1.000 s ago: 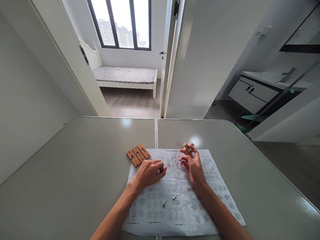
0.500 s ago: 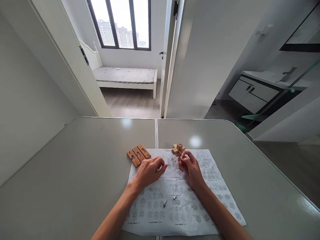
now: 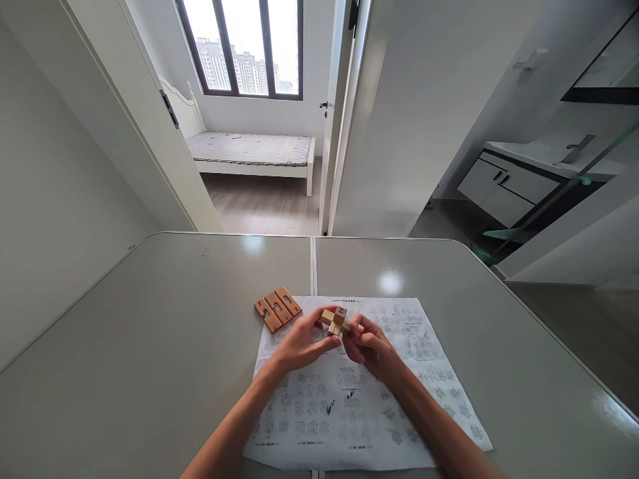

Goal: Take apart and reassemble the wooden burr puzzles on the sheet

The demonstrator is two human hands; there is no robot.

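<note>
A small wooden burr puzzle (image 3: 335,320) of crossed light-brown blocks is held over the printed sheet (image 3: 359,426). A dark mark shows on its upper block. My right hand (image 3: 374,346) pinches the puzzle from the right, thumb and fingers closed on one protruding block. From the left, my left hand (image 3: 302,342) reaches round it, with the forefinger behind and the thumb at its lower side; the exact contact is partly hidden. Beyond my left hand lie three flat wooden pieces with cut-out notches (image 3: 277,309), side by side at the sheet's upper left corner.
The sheet, covered in small diagrams, lies across the seam of a glossy grey table (image 3: 124,346). Past the far table edge are a doorway, a bed (image 3: 249,150) and a window. A sink cabinet (image 3: 509,183) stands at the right.
My right hand has brought the puzzle left and nearer to me. My left hand has opened its curled fingers and taken the puzzle's left side.
</note>
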